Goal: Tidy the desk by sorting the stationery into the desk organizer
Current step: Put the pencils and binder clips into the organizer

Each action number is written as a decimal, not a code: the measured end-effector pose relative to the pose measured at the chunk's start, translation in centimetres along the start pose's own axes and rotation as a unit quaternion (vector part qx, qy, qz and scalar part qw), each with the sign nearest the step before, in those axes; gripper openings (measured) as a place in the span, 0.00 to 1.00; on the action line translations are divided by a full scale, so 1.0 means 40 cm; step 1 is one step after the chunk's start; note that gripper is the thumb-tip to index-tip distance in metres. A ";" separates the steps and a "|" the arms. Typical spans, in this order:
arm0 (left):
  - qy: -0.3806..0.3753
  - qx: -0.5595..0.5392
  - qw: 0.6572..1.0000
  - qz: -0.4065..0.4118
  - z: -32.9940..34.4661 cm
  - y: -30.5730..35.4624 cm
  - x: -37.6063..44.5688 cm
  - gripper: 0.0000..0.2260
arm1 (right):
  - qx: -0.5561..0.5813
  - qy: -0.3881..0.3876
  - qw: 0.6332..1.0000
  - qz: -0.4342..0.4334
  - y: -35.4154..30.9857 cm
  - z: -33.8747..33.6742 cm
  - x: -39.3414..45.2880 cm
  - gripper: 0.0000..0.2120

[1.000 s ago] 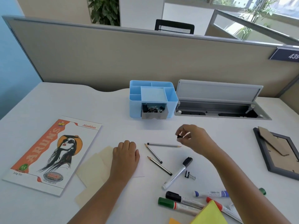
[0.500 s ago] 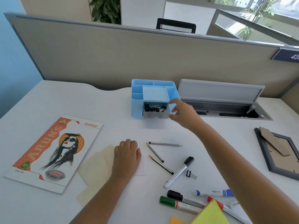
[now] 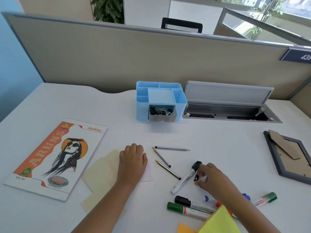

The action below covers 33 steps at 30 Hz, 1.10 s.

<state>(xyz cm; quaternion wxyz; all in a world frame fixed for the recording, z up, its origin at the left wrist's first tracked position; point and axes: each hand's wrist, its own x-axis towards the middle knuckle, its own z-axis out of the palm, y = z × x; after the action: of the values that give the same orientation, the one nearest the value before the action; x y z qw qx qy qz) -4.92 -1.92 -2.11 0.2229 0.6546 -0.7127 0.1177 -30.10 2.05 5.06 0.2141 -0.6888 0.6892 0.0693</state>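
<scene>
Item: desk tidy, step in hand — collecting a loose binder clip.

Right hand [image 3: 209, 178]: low over the tabletop [image 3: 218, 140], thumb and fingertips closed in a pinch on a small black binder clip [image 3: 196, 178]. The clip lies just beside the barrel of a black-capped white marker [image 3: 186, 179]; whether it is clear of the surface cannot be told.

Left hand [image 3: 133, 158]: flat, fingers relaxed, palm down on cream paper sheets [image 3: 101, 172], holding nothing.

Blue desk organizer [image 3: 182, 100]: at the back of the tabletop, well apart from both hands. Its grey front drawer [image 3: 161, 117] is pulled open and holds a heap of black binder clips. The upper compartments look empty.

Unsorted stationery: three pencils [image 3: 162, 157] between the two hands; a black marker [image 3: 191, 203], a green marker [image 3: 185, 210] and a second green-capped marker [image 3: 265, 199] near the front edge; blue and red markers partly hidden under the right forearm; yellow and orange paper at the bottom edge.

Other: printed notebook [image 3: 55, 157] at left; picture frame [image 3: 292, 157] face down at right; open cable tray [image 3: 232, 113] beside the organizer.

Progress, judged: early; clips nearly done, pencils and markers not begun.

Next move calls for: a firm pinch, a lift clear of the marker without rolling it, a carry forward to the open drawer, and release above the heap.
</scene>
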 end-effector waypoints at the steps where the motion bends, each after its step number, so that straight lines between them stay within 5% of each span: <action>1: -0.001 0.001 1.000 0.001 0.001 -0.001 0.000 0.11 | 0.000 -0.008 1.000 -0.006 0.000 -0.009 0.005 0.13; 14: 0.004 0.013 1.000 -0.003 0.002 0.000 -0.004 0.11 | 0.094 0.171 0.976 -0.098 -0.239 -0.301 0.280 0.12; 18: 0.009 0.011 1.000 -0.003 0.000 0.000 -0.002 0.11 | 0.107 0.154 0.978 -0.096 -0.282 -0.289 0.328 0.14; 22: 0.020 0.018 1.000 0.001 0.004 0.000 -0.003 0.10 | 0.122 0.087 0.981 -0.125 -0.298 -0.240 0.327 0.06; 25: 0.024 0.021 0.999 0.002 0.007 -0.004 0.002 0.10 | 0.069 0.037 0.986 -0.144 -0.298 -0.212 0.326 0.11; 33: 0.012 0.008 1.000 -0.001 0.008 -0.002 0.000 0.11 | 0.177 0.099 0.972 -0.120 -0.277 -0.201 0.389 0.21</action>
<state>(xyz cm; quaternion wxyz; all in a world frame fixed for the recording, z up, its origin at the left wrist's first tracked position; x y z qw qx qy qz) -4.92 -2.09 -2.39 0.2268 0.6559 -0.7080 0.1312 -20.21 -15.87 8.41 0.2704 -0.7213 0.6202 -0.1483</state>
